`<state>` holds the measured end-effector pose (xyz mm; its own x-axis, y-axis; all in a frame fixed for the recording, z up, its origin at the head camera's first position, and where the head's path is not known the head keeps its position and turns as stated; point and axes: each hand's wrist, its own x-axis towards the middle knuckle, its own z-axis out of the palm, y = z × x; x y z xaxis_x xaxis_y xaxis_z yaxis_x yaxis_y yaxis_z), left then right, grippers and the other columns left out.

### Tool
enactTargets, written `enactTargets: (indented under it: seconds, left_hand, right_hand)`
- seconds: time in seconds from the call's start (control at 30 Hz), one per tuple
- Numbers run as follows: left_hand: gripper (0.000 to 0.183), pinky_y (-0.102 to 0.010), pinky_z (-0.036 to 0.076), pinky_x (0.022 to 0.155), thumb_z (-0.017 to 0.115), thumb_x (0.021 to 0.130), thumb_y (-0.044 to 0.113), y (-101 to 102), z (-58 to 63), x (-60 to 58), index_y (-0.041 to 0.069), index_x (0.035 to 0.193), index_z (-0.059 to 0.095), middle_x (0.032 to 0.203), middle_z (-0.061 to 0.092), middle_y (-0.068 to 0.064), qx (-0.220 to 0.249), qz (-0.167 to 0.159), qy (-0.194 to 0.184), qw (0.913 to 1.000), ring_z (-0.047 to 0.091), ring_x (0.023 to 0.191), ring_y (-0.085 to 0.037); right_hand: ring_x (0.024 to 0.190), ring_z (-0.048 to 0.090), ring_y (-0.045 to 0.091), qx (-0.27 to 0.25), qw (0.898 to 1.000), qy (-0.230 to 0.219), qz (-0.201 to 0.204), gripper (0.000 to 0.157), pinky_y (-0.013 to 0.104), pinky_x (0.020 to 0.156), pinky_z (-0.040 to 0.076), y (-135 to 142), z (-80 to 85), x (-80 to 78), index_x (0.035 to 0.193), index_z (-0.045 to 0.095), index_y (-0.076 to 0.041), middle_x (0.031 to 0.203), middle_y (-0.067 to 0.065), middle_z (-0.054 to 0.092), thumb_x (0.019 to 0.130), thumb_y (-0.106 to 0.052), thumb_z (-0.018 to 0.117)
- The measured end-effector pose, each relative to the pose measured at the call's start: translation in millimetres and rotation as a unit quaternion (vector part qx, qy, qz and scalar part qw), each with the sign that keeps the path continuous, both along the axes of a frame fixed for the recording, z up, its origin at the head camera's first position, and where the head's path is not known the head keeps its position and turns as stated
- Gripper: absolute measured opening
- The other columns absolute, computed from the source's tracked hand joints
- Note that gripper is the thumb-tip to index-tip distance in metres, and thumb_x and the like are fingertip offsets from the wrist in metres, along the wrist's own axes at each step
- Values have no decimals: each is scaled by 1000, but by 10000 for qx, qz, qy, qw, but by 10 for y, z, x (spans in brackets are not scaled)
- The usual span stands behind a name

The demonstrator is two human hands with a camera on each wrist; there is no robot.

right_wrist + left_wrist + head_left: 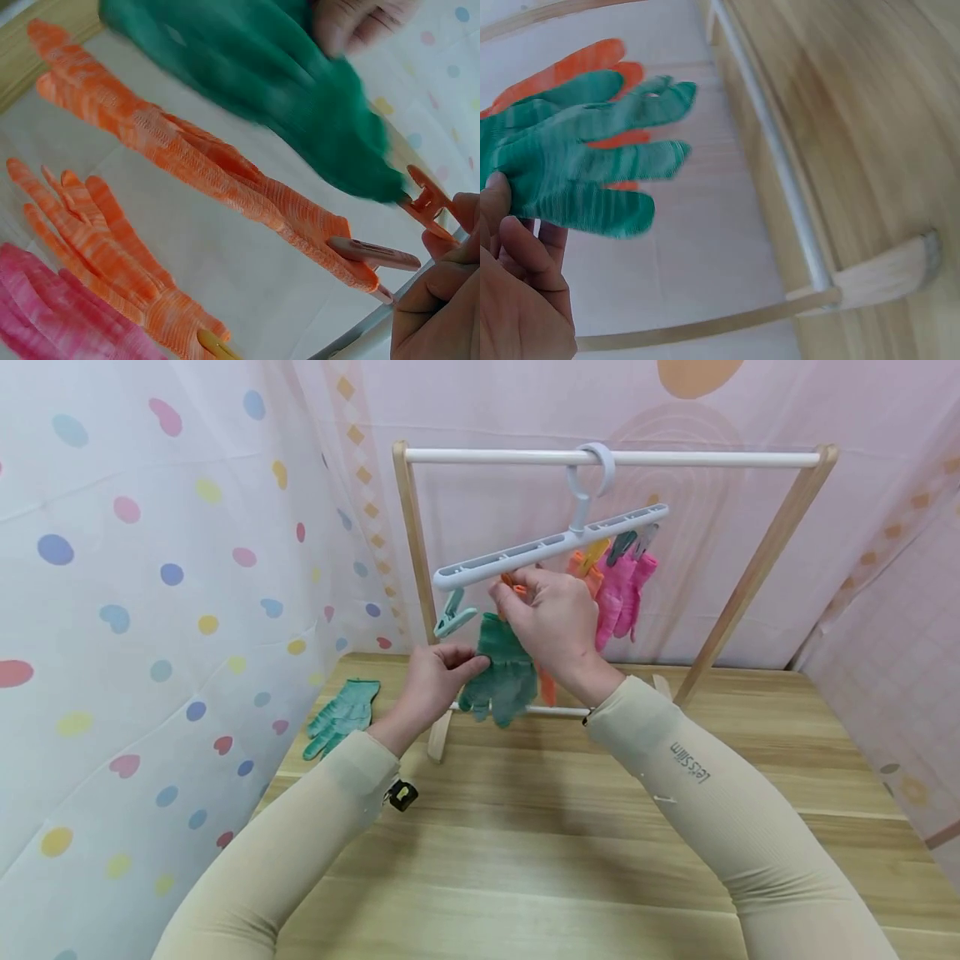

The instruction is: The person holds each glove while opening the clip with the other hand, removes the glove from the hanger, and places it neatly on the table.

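My left hand (433, 687) pinches a green knit glove (498, 681) between thumb and finger, its glove fingers hanging downward. Above it, my right hand (561, 620) holds an orange clothespin (427, 201) under the bar of the light-blue hanger (517, 557). In the right wrist view, the clothespin's tip is right at the glove's cuff. An orange glove (202, 161) hangs just behind, gripped by a pinkish-brown clothespin (375, 254). Beyond it hang a second orange glove (112, 262) under a yellow clothespin (596, 554), and pink gloves (618, 602).
The hanger tilts from the white rail (697, 458) of a wooden rack (738, 585). A mint clothespin (453, 618) dangles at its near-left end. Another green glove (347, 717) lies on the wooden table (480, 852) at left, near the dotted curtain (165, 643).
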<state>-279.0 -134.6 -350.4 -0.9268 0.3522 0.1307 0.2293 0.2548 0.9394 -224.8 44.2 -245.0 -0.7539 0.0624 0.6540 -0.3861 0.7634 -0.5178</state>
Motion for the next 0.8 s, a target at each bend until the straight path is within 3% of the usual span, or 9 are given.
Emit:
enactTargets:
  seconds: [0.23,0.5,0.8]
  left_hand:
    - [22,-28,56,80,74,103,31,-90,-152,35,14,113,82,107,82,-5,-454,61,92,9989,69,94,-15]
    - [21,-28,58,79,75,102,32,-98,-169,61,15,113,83,106,83,-4,-633,72,295,9975,71,94,-17]
    - [22,-27,58,77,76,102,28,-145,-249,78,12,115,83,108,83,-8,-754,21,495,9959,73,92,-17]
  right_hand:
    - [45,46,21,-128,9998,-79,92,28,28,43,27,-30,11,70,115,84,-13,75,5,78,103,-35,74]
    - [47,41,21,187,9991,-305,-229,45,30,46,30,-55,-13,109,131,77,-12,58,4,46,98,-43,78]
    - [49,41,20,339,9970,-555,-419,55,28,46,27,-62,-20,103,135,75,-12,57,2,44,97,-52,77]
